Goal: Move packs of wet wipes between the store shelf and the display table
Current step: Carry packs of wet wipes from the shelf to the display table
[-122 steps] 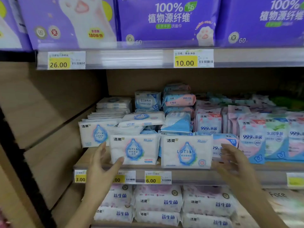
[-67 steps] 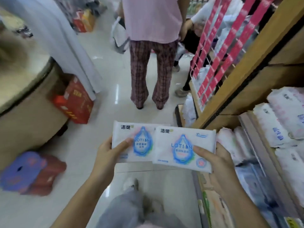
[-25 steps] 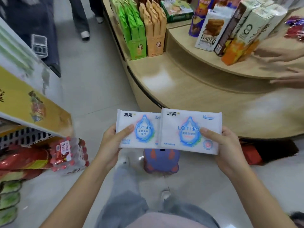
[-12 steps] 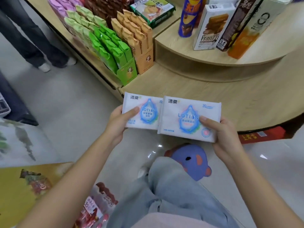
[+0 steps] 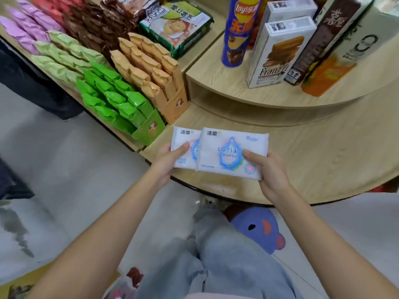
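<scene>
The left hand (image 5: 167, 161) pinches the left pack (image 5: 183, 143) of wet wipes, thumb flat on its printed face, and the right hand (image 5: 269, 171) clamps the right pack (image 5: 228, 154) the same way; each hand takes an outer short edge, probably so that both packs stay face-up and level for laying down side by side; the right pack overlaps the inner edge of the left one and covers part of its droplet print; both are over the near rim of the display table (image 5: 323, 160), on its lower tier, where bare wood runs off toward three o'clock, which I judge the likely landing spot; green cartons (image 5: 116, 104) stand at ten o'clock from the packs and orange cartons (image 5: 155, 78) at eleven, crowding that side; the fingers beneath both packs are hidden, and I cannot tell whether the packs already touch the wood; the crisp can (image 5: 238, 29) at twelve o'clock is cut off by the top edge.
</scene>
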`<state>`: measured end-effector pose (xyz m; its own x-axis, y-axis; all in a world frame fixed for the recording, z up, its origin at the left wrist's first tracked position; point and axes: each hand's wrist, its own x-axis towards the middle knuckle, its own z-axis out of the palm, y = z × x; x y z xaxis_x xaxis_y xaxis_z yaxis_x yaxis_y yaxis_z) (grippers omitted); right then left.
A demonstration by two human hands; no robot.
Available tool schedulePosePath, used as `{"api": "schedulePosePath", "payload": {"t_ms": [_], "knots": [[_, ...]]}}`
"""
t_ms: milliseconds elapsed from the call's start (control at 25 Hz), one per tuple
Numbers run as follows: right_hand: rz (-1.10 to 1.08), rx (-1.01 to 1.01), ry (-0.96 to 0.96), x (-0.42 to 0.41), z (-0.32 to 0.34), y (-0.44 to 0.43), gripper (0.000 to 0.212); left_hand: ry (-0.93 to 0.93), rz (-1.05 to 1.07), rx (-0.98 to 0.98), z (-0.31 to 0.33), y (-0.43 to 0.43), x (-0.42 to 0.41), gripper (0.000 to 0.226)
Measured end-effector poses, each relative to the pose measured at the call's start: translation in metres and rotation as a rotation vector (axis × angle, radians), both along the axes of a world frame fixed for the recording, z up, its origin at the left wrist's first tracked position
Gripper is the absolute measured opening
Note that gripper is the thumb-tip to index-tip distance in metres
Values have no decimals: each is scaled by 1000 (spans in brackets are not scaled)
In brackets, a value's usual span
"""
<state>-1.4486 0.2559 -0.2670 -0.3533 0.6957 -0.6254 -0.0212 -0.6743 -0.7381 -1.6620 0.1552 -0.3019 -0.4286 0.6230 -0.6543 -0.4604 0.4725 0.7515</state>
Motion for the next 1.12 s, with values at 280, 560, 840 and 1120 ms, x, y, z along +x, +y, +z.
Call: {"api": "schedulePosePath", "payload": {"t_ms": [280,560,840,1120], "knots": [[-41,-65,-113,-46,-73,55,35,-30,-78,-95,-56,74,-23,40],[-160,-8,-240,-68,-114,80,29,76,-164,-93,-91,119,-30,34],[-171,203,-563,-94,-134,81,26,602,-478,-187,-118,127,-37,54],[-204,193,-567,-91,-135,69,33,516,-300,-221,-114,124,-29,53]]}}
